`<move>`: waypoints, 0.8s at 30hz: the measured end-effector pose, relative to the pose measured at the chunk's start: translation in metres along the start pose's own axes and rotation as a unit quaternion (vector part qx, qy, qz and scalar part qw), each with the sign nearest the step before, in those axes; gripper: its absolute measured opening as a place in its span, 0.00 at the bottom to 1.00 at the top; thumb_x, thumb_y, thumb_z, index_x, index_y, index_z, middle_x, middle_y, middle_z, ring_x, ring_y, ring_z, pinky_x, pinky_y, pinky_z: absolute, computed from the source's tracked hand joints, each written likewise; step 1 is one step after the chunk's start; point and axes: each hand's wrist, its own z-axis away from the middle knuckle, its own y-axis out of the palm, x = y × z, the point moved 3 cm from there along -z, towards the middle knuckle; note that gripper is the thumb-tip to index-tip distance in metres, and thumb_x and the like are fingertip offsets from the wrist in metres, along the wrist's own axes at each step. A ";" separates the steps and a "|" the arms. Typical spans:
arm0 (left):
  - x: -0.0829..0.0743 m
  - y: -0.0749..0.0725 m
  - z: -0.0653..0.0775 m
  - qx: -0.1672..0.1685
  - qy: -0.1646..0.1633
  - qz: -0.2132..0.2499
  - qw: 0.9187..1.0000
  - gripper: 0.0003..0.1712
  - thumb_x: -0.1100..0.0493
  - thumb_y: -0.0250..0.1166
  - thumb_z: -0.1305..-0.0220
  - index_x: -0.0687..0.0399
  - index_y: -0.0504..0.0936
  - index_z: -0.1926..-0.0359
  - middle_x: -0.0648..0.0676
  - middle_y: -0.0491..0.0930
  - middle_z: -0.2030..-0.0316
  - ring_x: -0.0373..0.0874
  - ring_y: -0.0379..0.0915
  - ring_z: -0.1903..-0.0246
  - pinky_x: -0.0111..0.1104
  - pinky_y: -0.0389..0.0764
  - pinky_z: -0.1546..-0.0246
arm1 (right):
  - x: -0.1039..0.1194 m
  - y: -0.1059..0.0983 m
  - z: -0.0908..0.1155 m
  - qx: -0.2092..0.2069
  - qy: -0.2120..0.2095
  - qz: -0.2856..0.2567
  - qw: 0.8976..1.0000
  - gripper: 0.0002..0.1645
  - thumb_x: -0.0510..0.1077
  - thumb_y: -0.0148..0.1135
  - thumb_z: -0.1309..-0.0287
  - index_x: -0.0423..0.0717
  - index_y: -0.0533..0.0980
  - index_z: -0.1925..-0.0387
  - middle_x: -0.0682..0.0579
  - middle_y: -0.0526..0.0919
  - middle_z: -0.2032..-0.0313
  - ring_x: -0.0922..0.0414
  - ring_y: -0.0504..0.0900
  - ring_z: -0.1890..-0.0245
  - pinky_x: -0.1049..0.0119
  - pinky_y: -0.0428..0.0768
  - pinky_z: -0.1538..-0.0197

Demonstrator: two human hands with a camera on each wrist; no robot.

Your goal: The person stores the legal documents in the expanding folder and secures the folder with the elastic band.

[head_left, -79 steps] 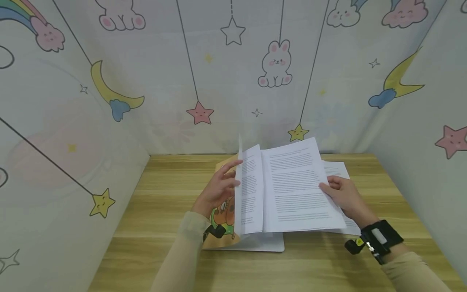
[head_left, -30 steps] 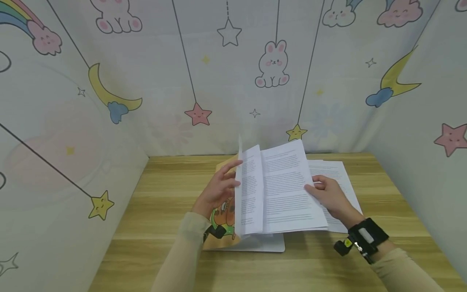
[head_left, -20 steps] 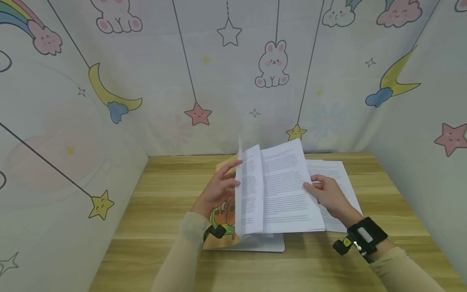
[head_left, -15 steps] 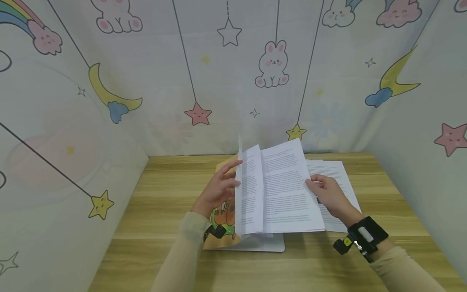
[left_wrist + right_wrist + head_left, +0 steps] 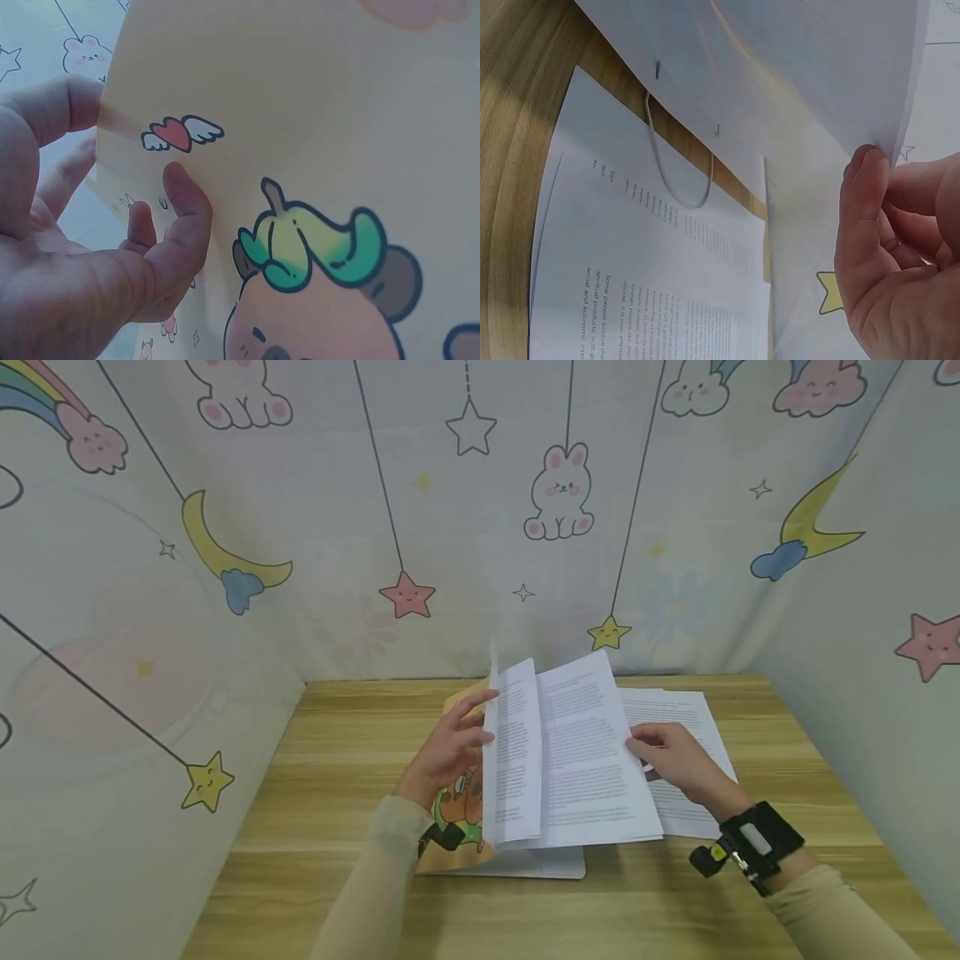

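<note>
A folder with an orange cartoon cover (image 5: 463, 797) stands partly open on the table. My left hand (image 5: 444, 747) holds its raised cover near the edge, fingers bent against it. In the left wrist view my left hand (image 5: 112, 262) lies beside the printed cover (image 5: 300, 97). My right hand (image 5: 678, 758) pinches the right edge of printed sheets (image 5: 588, 752), lifted and tilted. The right wrist view has my right hand (image 5: 900, 247) with thumb and fingers on the sheets (image 5: 780, 52). Below them a thin pale loop (image 5: 654, 142) runs from under the lifted sheets.
More printed pages (image 5: 693, 810) lie flat on the wooden table (image 5: 322, 777), under and right of the lifted sheets. The folder's white back part (image 5: 547, 862) shows below them. A wall cloth (image 5: 472, 527) with cartoon figures closes off the back and sides.
My right hand has brought the lifted sheets to the left, uncovering more of the pages beneath. Just now the sheets' lower edge dips slightly. My left hand and the cover stay put.
</note>
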 end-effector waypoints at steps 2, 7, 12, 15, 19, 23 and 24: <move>0.000 0.000 0.000 -0.001 0.000 0.001 1.000 0.40 0.72 0.56 0.30 0.51 0.60 0.20 0.74 0.62 0.28 0.69 0.66 0.39 0.47 0.81 0.49 | 0.000 0.001 0.000 0.003 -0.003 0.001 1.000 0.22 0.43 0.56 0.22 0.32 0.77 0.36 0.39 0.86 0.51 0.51 0.87 0.60 0.60 0.87 0.60; 0.000 0.000 0.001 0.003 0.006 0.006 1.000 0.39 0.73 0.55 0.30 0.50 0.61 0.20 0.76 0.61 0.29 0.70 0.66 0.39 0.47 0.82 0.50 | 0.002 0.003 0.000 -0.005 -0.005 -0.009 1.000 0.20 0.42 0.60 0.25 0.31 0.78 0.40 0.39 0.88 0.55 0.52 0.88 0.61 0.61 0.87 0.61; -0.001 0.001 0.001 0.006 0.008 0.009 1.000 0.37 0.73 0.54 0.29 0.44 0.66 0.23 0.76 0.60 0.29 0.71 0.64 0.39 0.47 0.81 0.50 | 0.003 0.008 0.000 -0.014 0.003 -0.019 1.000 0.21 0.40 0.63 0.27 0.30 0.77 0.41 0.40 0.89 0.57 0.52 0.89 0.61 0.61 0.88 0.60; 0.000 0.001 0.001 0.006 0.007 0.009 1.000 0.37 0.73 0.54 0.28 0.43 0.67 0.24 0.76 0.60 0.29 0.71 0.64 0.39 0.48 0.81 0.50 | 0.003 0.012 -0.001 -0.013 0.006 -0.019 1.000 0.22 0.40 0.64 0.28 0.29 0.75 0.40 0.41 0.89 0.58 0.52 0.89 0.62 0.60 0.88 0.60; 0.000 0.000 0.001 0.005 0.006 0.010 1.000 0.37 0.74 0.53 0.28 0.43 0.67 0.24 0.76 0.60 0.29 0.70 0.65 0.39 0.48 0.81 0.50 | 0.005 0.015 -0.002 -0.011 0.007 -0.023 1.000 0.21 0.40 0.64 0.28 0.30 0.76 0.41 0.41 0.89 0.58 0.52 0.89 0.62 0.59 0.88 0.60; 0.000 0.000 0.001 0.008 0.008 0.009 1.000 0.37 0.73 0.54 0.28 0.46 0.65 0.22 0.76 0.61 0.29 0.70 0.65 0.39 0.48 0.81 0.50 | 0.006 0.016 -0.003 -0.008 0.001 -0.025 1.000 0.19 0.40 0.61 0.26 0.31 0.77 0.40 0.39 0.89 0.56 0.51 0.90 0.61 0.59 0.88 0.59; -0.001 0.000 0.001 0.009 0.010 0.007 1.000 0.38 0.73 0.54 0.29 0.47 0.64 0.22 0.76 0.61 0.29 0.70 0.65 0.39 0.48 0.82 0.50 | 0.006 0.016 -0.003 -0.007 0.000 -0.026 1.000 0.19 0.40 0.60 0.25 0.32 0.77 0.40 0.39 0.89 0.55 0.51 0.90 0.60 0.59 0.88 0.58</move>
